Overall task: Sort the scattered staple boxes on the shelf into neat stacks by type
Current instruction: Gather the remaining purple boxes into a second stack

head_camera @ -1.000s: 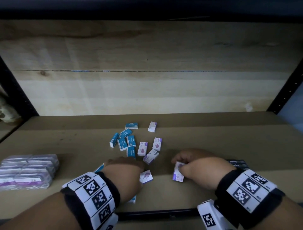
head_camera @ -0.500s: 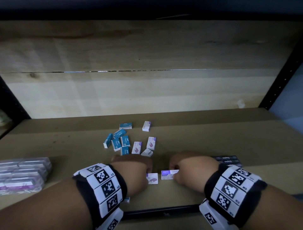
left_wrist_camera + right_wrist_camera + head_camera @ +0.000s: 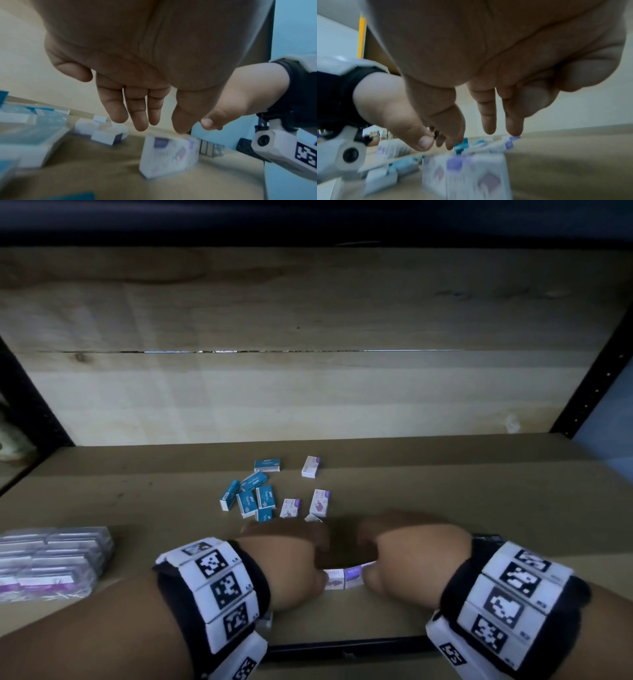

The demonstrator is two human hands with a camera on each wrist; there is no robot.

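Your left hand and right hand sit knuckles-up near the front edge of the shelf, close together, with two purple-and-white staple boxes lying side by side and touching in the gap between them. Your thumbs press in on the pair from either side. From each wrist view your fingers hang straight and relaxed above the boxes, not curled round them, though both views are blurred.

Behind your hands lies the loose scatter: a cluster of blue staple boxes to the left, at mixed angles, and just beside it three more purple ones, one set farther back. A corner of another box peeks out past your left knuckles. Well to the left stand plastic-wrapped packs with purple labels. Dark boxes show behind your right wrist.
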